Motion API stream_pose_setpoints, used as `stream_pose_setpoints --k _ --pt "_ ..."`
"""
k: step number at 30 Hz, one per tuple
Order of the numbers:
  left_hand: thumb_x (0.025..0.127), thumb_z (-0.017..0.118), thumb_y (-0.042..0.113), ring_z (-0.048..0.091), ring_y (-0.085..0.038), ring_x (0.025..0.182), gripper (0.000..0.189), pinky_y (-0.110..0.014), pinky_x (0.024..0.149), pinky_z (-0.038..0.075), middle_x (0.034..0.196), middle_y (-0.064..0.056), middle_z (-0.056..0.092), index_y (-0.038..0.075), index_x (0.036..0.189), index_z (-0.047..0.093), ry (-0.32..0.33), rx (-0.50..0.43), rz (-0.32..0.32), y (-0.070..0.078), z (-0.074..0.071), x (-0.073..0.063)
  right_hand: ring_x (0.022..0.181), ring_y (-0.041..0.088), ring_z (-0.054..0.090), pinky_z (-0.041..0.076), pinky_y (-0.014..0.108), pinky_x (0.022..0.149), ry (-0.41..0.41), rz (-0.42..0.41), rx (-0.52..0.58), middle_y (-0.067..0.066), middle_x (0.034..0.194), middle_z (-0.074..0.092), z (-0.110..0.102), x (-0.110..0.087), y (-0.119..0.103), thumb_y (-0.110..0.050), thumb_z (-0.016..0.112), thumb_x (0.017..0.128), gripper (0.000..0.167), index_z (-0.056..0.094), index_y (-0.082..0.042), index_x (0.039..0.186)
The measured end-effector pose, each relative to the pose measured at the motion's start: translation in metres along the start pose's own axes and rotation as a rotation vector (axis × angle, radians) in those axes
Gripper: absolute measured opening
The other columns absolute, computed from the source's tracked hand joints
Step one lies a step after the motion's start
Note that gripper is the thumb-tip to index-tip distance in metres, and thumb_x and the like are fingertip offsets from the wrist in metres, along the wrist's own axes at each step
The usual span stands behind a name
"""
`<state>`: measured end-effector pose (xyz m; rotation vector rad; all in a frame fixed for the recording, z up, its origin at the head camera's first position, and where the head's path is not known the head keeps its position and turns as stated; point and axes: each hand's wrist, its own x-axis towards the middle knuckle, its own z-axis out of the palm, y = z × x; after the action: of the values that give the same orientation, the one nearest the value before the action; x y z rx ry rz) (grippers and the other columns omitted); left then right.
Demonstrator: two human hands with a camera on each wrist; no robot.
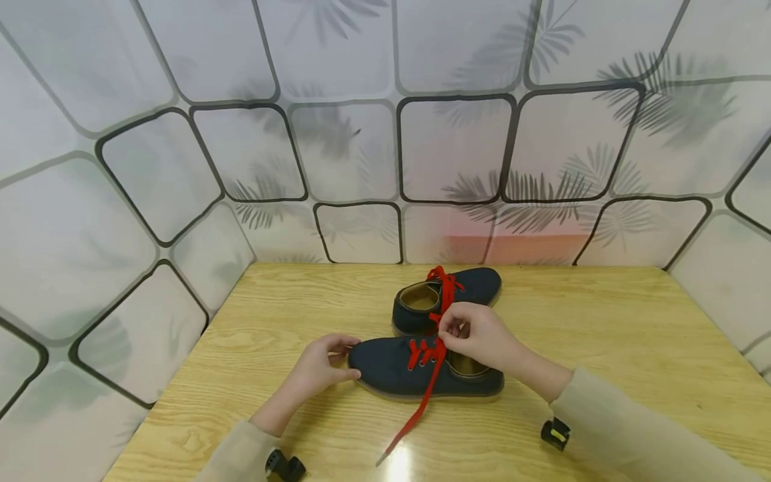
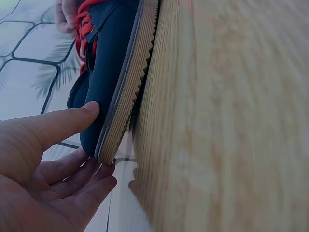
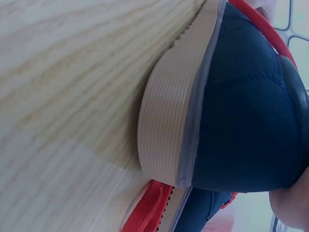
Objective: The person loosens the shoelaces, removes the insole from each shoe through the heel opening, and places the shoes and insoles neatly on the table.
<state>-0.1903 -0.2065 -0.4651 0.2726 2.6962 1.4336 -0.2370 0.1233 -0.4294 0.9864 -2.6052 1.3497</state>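
A navy shoe (image 1: 385,361) with a pale ribbed sole lies on the table, its toe to the left. My left hand (image 1: 322,365) holds the toe, the thumb on the near side and the fingers curved round the front, as the left wrist view also shows. At the shoe's opening, my right hand (image 1: 482,338) pinches the red shoelace (image 1: 435,375) by the tongue. One loose lace end trails over the near side onto the table. The right fingertips' exact grip is partly hidden. The right wrist view shows the shoe's heel (image 3: 241,125) close up.
A second navy shoe (image 1: 478,284) stands just behind the first, its toe pointing right and back, with red laces (image 1: 447,288) bunched on top. Both rest on a wood-grain table (image 1: 289,294). Patterned wall panels (image 1: 349,154) rise behind and on both sides.
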Motion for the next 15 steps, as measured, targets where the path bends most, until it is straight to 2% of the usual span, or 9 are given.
stream_pose_setpoints --k 6,9,12,15 --pt "0.085 0.088 -0.001 0.068 -0.039 0.120 0.050 -0.047 0.106 0.061 0.130 -0.021 0.070 -0.003 0.131 0.069 -0.012 -0.006 0.000 0.0010 -0.0006 -0.0009 0.072 0.003 0.053 0.052 0.020 0.059 -0.096 -0.082 -0.044 -0.004 0.090 0.066 -0.0032 0.0012 -0.0016 0.000 0.076 0.094 0.015 0.076 -0.015 0.099" --pt "0.084 0.088 -0.001 0.068 -0.038 0.120 0.050 -0.046 0.106 0.061 0.130 -0.021 0.070 -0.003 0.131 0.069 -0.009 -0.005 -0.003 0.0016 -0.0007 -0.0009 0.070 0.002 0.054 0.054 0.020 0.060 -0.132 -0.102 -0.069 -0.004 0.092 0.068 -0.0052 0.0017 -0.0019 -0.003 0.078 0.094 0.016 0.078 -0.018 0.098" --pt "0.084 0.088 -0.002 0.068 -0.039 0.120 0.050 -0.047 0.105 0.062 0.130 -0.021 0.070 -0.003 0.131 0.069 -0.007 -0.003 -0.002 0.0026 -0.0008 -0.0012 0.071 0.001 0.054 0.054 0.021 0.062 -0.152 -0.098 -0.068 -0.004 0.094 0.068 -0.0066 0.0020 -0.0017 -0.006 0.079 0.094 0.014 0.078 -0.020 0.094" --pt "0.084 0.088 -0.002 0.068 -0.039 0.119 0.050 -0.047 0.105 0.061 0.129 -0.021 0.070 -0.004 0.130 0.069 -0.006 -0.002 -0.001 0.0024 -0.0007 -0.0013 0.073 0.002 0.056 0.055 0.021 0.064 -0.147 -0.053 -0.029 -0.002 0.093 0.068 -0.0071 0.0018 -0.0007 -0.007 0.079 0.095 0.012 0.077 -0.019 0.094"
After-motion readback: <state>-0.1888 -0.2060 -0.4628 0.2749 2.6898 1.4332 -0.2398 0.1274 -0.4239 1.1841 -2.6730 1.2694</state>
